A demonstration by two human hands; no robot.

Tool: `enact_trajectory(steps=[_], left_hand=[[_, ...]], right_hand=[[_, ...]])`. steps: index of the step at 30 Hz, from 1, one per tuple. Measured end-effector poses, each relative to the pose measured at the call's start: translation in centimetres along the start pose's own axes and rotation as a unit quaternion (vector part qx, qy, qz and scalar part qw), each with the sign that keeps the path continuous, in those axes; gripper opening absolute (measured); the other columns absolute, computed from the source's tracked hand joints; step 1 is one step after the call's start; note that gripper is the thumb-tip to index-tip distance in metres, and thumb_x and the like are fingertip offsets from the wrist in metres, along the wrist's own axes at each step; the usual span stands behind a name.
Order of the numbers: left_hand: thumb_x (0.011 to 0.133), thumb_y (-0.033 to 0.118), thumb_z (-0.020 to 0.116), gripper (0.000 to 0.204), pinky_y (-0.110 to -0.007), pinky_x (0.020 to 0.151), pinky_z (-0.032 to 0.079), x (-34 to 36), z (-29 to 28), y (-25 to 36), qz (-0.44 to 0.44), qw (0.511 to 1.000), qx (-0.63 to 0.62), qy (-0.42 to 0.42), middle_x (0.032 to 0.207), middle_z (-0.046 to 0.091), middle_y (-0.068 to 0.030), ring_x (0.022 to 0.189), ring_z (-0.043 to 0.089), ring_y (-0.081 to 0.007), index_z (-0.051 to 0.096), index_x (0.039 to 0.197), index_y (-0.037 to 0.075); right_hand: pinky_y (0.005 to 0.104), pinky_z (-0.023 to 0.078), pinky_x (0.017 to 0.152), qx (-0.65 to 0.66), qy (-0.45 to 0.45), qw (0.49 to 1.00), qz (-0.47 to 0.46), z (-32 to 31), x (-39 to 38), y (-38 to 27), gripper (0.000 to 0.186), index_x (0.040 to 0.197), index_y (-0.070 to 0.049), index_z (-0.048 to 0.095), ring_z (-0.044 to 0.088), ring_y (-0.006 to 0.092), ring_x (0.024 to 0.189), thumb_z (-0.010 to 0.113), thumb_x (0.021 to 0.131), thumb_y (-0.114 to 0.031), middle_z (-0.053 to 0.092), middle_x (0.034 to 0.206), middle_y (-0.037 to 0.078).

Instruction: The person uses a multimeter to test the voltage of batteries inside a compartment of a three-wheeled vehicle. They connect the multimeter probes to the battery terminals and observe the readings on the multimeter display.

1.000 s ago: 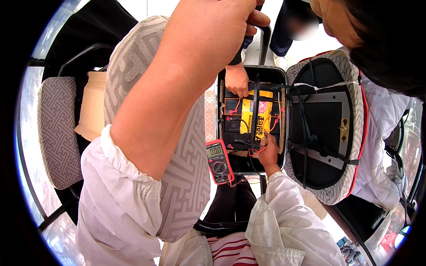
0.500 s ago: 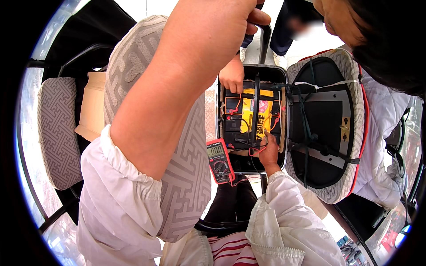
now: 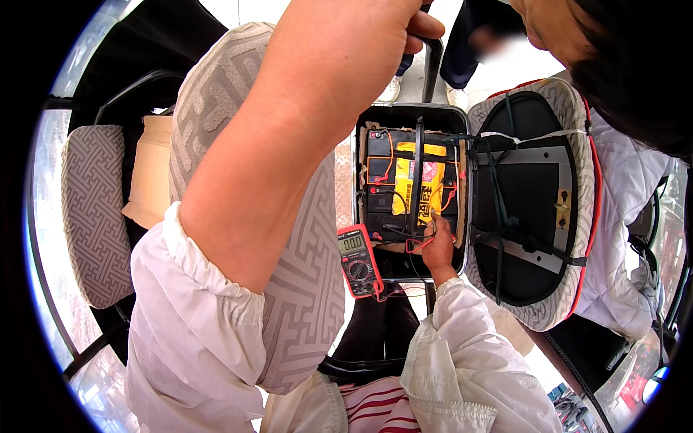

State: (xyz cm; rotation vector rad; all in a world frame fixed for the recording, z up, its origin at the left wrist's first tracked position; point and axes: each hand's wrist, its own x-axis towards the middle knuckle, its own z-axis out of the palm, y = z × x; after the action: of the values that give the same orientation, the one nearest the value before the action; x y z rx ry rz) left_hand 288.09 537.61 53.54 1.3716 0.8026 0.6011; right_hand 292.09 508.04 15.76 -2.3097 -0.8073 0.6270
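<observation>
My left arm reaches up across the view. My left hand is partly cut off at the top edge, beside a black bar. Its visible fingers are curled, and what they hold, if anything, is hidden. My right hand is pinched around a multimeter test probe at the lower right of a battery box. Inside that open black box lie dark batteries with orange and black wires, a yellow label and a black strap. Next to the box's lower left corner is a red multimeter.
An upturned seat cushion with a black underside lies right of the box. A patterned seat sits under my left arm. Cardboard and another patterned cushion are farther left. A person's head leans in at upper right.
Another hand, which was at the orange wire in the upper left of the box, has gone out of sight. My own hands stay almost in place.
</observation>
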Motion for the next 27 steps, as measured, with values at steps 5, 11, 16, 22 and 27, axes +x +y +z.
enact_trajectory(steps=[5, 11, 16, 22, 27], left_hand=[[0.103, 0.014, 0.052, 0.029, -0.025, 0.077, 0.049, 0.1, 0.0, -0.2, 0.008, 1.0, -0.001, -0.005, 0.094, 0.072, -0.011, 0.081, 0.06, -0.0135, 0.066, 0.118, -0.007], [0.103, 0.014, 0.052, 0.031, -0.025, 0.077, 0.049, 0.5, 0.7, 0.8, -0.049, 0.998, 0.019, 0.038, 0.094, 0.071, -0.0105, 0.081, 0.061, -0.0134, 0.066, 0.121, -0.007], [0.102, 0.013, 0.052, 0.03, -0.025, 0.077, 0.049, 0.0, 0.1, -0.3, 0.014, 1.0, -0.006, -0.004, 0.094, 0.071, -0.0104, 0.081, 0.061, -0.0131, 0.066, 0.119, -0.008], [0.101, 0.013, 0.052, 0.028, -0.025, 0.077, 0.049, 0.5, 0.5, 0.2, -0.023, 1.0, 0.006, 0.014, 0.092, 0.071, -0.0097, 0.081, 0.06, -0.0129, 0.067, 0.114, -0.007], [0.101, 0.013, 0.053, 0.027, -0.026, 0.077, 0.048, 0.1, 0.0, -0.2, 0.016, 1.0, -0.003, -0.013, 0.092, 0.071, -0.0094, 0.081, 0.059, -0.0129, 0.067, 0.113, -0.007]], right_hand=[[0.0426, 0.049, 0.101, 0.003, 0.001, 1.0, -0.001, -0.1, 0.0, 0.0, 0.035, 0.136, 0.0, 0.057, 0.061, 0.0405, 0.118, 0.054, 0.104, -0.012, 0.062, 0.127, 0.022], [0.0428, 0.048, 0.101, 0.001, 0.001, 1.0, -0.009, 0.0, 0.0, 0.0, 0.035, 0.137, 0.0, 0.056, 0.061, 0.041, 0.118, 0.055, 0.103, -0.01, 0.062, 0.127, 0.023], [0.0434, 0.048, 0.101, 0.002, -0.001, 1.0, -0.006, -0.1, 0.0, 0.3, 0.035, 0.136, 0.0, 0.056, 0.06, 0.0415, 0.119, 0.055, 0.102, -0.009, 0.062, 0.127, 0.023], [0.0433, 0.048, 0.101, 0.006, 0.002, 1.0, -0.012, -0.1, 0.0, 0.2, 0.035, 0.136, 0.0, 0.056, 0.06, 0.0416, 0.118, 0.055, 0.103, -0.01, 0.062, 0.127, 0.023], [0.0437, 0.049, 0.101, 0.008, 0.002, 1.0, -0.014, -0.1, -0.1, 0.2, 0.036, 0.137, 0.0, 0.056, 0.061, 0.0418, 0.118, 0.055, 0.103, -0.011, 0.062, 0.127, 0.023]])
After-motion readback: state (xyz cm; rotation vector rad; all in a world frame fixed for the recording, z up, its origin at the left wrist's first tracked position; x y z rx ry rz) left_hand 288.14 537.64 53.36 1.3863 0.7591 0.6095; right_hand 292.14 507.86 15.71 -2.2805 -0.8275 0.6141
